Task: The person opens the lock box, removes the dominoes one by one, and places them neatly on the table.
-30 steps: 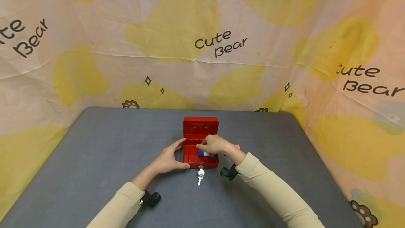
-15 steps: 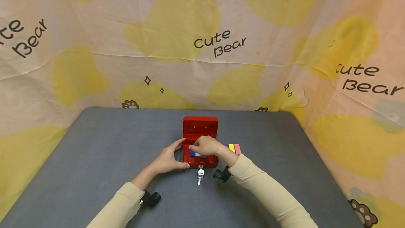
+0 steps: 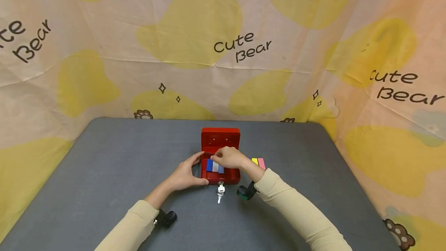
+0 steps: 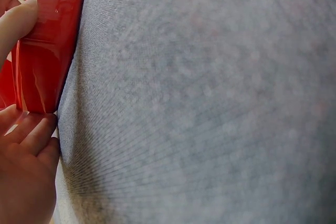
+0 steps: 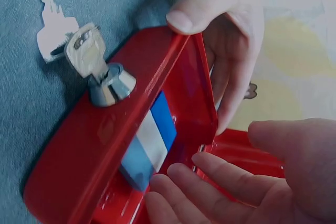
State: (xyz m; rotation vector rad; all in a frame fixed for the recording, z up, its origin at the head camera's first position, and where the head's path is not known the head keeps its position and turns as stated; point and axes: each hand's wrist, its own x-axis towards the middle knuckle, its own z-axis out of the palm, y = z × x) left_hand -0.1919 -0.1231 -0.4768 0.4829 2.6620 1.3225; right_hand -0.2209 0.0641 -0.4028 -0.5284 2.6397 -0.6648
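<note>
A red cash box (image 3: pixel 231 176) stands on the table with its lid (image 3: pixel 220 139) raised. Along its left side my left hand (image 3: pixel 183 175) holds it, thumb at the front corner and fingers at the rear. Inside lie a blue block (image 3: pixel 209 165), a white block (image 3: pixel 215 166) and a light blue block (image 3: pixel 221 169), side by side. Over them is my right hand (image 3: pixel 230 157); in the right wrist view its fingers (image 5: pixel 181 179) are relaxed beside the blocks, thumb apart, holding nothing. Whether the fingertips touch a block I cannot tell.
Right of the box, a yellow block (image 3: pixel 255 161) and a pink block (image 3: pixel 261 163) lie partly behind my right wrist. A key (image 5: pixel 86 51) sits in the front lock, with a second key (image 5: pixel 50 27) hanging from it. A patterned cloth (image 3: pixel 195 88) surrounds the grey table (image 3: pixel 139 158).
My right hand has moved left inside the box, and the blue, white and light blue blocks have slid left with it. Then the hand backed slightly off them. My left hand stays put.
</note>
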